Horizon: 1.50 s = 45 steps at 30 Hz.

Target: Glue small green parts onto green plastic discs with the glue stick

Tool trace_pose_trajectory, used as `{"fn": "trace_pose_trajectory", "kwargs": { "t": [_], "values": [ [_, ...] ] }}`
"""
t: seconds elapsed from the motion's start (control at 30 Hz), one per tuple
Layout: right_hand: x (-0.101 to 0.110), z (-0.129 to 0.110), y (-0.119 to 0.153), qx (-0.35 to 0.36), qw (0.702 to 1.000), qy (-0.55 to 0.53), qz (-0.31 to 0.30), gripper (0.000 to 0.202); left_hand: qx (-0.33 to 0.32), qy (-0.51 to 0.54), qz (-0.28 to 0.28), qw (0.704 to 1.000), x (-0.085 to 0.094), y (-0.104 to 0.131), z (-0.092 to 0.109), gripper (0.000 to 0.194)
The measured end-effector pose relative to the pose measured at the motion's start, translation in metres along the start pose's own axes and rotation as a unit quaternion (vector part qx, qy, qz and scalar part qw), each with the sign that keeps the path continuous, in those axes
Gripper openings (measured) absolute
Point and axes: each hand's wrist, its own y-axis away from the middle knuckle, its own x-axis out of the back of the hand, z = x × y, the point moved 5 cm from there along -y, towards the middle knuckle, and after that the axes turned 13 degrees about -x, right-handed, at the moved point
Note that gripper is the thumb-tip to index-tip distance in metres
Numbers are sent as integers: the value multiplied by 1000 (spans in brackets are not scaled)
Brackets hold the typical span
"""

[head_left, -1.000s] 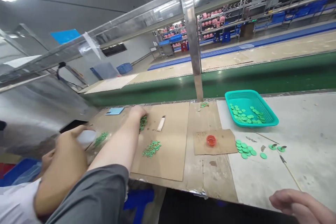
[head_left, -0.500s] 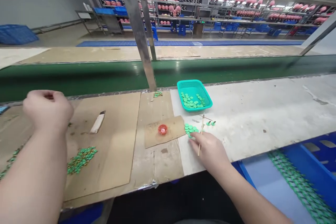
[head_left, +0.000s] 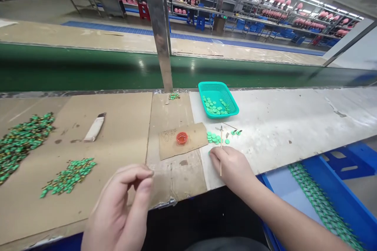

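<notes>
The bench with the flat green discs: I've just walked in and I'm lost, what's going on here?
A person's right hand holds a thin, pale wooden stick near loose round green discs. Their left hand is near the front edge of the bench, fingers curled; whether it holds anything is unclear. A round red cup sits on a brown cardboard piece, and a teal plastic basket holds more discs.

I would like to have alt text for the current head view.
A person's right hand holds a thin stick near green discs on a workbench; the left hand is loosely curled. A teal basket and a red cup stand nearby.
</notes>
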Motion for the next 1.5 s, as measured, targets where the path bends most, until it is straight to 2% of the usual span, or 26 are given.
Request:
{"fn": "trace_pose_trajectory", "kwargs": {
  "t": [0.1,0.2,0.27,0.47,0.6,0.67,0.73,0.83,1.03,1.13,1.2,1.27,1.33,1.4,1.5],
  "values": [
    [5,-1,1,1,1000,-6,10,20,26,43,-8,999,2,14,-7,6],
    [7,-2,-2,6,1000,-13,14,15,31,63,-15,997,1,19,-13,6],
    [9,-7,-2,21,999,-26,15,20,26,71,-19,997,-3,21,-12,7],
    [8,-42,10,135,987,-90,11,29,-44,100,-65,992,-24,11,12,10],
    [9,-47,19,158,980,-119,-14,25,-71,120,-98,985,-33,9,20,12],
    [12,-42,23,143,979,-142,-26,18,-72,117,-109,984,-34,11,17,13],
    [16,-35,25,94,979,-177,-27,11,-76,116,-119,983,-37,13,15,13],
    [16,-29,25,22,979,-202,-35,14,-87,118,-131,981,-41,11,15,13],
    [5,-42,18,13,988,-145,-50,9,-85,114,-149,979,-46,13,16,12],
    [1,-50,13,48,986,-147,-63,19,-92,106,-158,978,-45,15,14,11],
    [4,-55,12,87,979,-166,-77,25,-128,94,-167,973,-45,13,16,14],
    [12,-54,9,97,965,-225,-90,31,-192,68,-178,963,-47,8,23,18],
    [24,-48,5,55,946,-309,-77,39,-253,31,-184,949,-49,4,30,23],
    [36,-39,0,-3,928,-369,-49,40,-286,3,-187,940,-51,3,34,27],
    [44,-35,-9,-54,919,-390,-19,22,-300,-11,-199,933,-55,8,32,30]
  ]
}}
